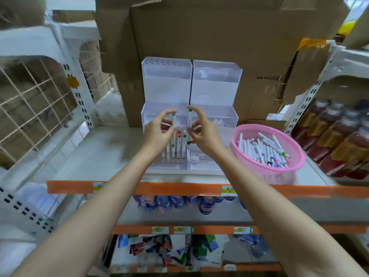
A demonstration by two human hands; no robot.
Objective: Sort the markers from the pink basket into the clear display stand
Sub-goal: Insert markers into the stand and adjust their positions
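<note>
now each grip pinches one marker upright: left grip [157, 132] on a green-capped marker [173, 119], right grip [203, 132] on a second marker [189, 121], long axes vertical, just above the front slots of the clear display stand [167, 80]; the pink basket [299, 164] lies nearer the right grip.

left hand [157, 130] pinches green-capped marker [173, 121] | right hand [201, 130] pinches marker [189, 124] | above clear stand [215, 92]

Left arm: bare, stretched forward, angled inward.
Left hand [157, 130]: fingers curled, pinching left marker [174, 121] upright.
Right arm: bare, stretched forward, angled inward.
Right hand [202, 131]: fingers curled, pinching right marker [189, 123] upright.
Hands: near, not touching.
</note>
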